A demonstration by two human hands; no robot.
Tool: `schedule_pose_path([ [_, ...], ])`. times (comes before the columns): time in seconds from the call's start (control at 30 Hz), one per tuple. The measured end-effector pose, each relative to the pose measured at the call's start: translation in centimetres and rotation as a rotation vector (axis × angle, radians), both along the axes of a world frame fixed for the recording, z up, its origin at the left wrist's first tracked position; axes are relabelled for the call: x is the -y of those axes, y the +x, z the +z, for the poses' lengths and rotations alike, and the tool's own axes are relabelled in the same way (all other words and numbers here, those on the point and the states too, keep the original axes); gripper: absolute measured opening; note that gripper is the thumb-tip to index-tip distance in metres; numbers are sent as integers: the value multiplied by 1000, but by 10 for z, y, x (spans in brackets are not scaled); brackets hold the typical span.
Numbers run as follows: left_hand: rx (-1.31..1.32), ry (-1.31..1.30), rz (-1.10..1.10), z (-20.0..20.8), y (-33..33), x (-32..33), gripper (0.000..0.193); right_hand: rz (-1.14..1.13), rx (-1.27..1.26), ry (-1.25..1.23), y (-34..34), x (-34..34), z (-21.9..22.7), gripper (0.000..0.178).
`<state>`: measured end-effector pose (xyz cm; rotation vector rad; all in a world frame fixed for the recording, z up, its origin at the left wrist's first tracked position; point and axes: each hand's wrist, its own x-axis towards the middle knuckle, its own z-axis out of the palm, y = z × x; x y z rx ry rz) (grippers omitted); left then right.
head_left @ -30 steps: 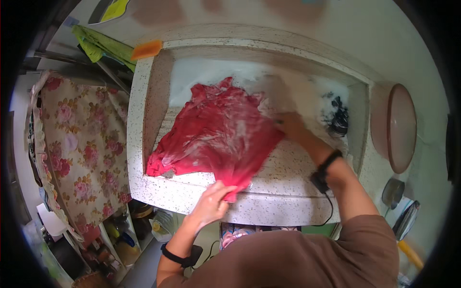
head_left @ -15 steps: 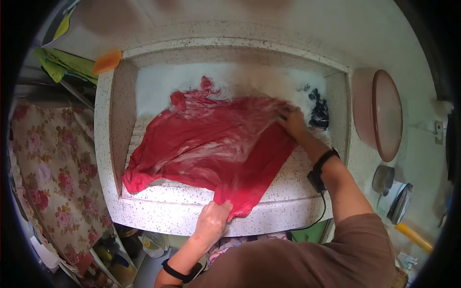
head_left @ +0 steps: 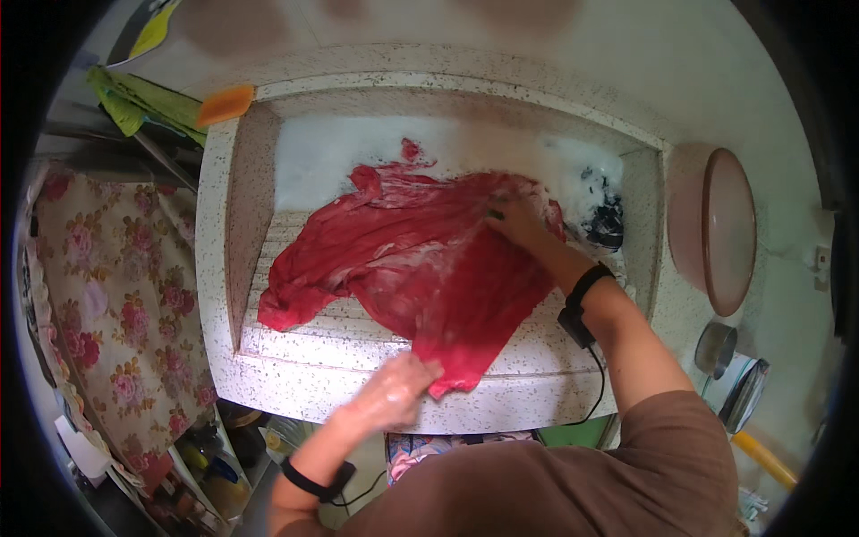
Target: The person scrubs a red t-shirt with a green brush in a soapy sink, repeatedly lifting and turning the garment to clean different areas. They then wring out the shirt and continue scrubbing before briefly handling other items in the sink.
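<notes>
Two hands are on the red cloth [head_left: 420, 268], which lies spread over the ribbed slope of the stone wash basin [head_left: 224, 268], its long axis running from the far left down to the near right. My left hand [head_left: 394, 394] pinches the near corner at the front rim. My right hand [head_left: 519, 224] presses flat on the far right edge, arm stretched forward, beside the foam [head_left: 501, 148].

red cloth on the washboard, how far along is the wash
Done: the red cloth is wet and soapy, spread over the ribbed slab of the stone sink, with suds in the basin behind. In hand: the left hand pins its near edge while the right hand presses its far side. Left: rinsing, wringing, and a dark garment waiting in the corner.
</notes>
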<state>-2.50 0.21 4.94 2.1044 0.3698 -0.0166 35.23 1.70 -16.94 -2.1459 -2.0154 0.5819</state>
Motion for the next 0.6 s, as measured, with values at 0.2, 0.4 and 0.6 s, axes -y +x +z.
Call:
schedule_pose_path([
  [0.2,-139,422,-57,-36,23,-68,39,-106,56,135,4,26,-36,38],
  [0.4,-77,358,86,-19,-24,-2,7,133,-569,-14,-134,4,141,36],
  [0.6,-22,106,134,-16,-71,37,10,605,158,-66,-152,-29,113,26],
])
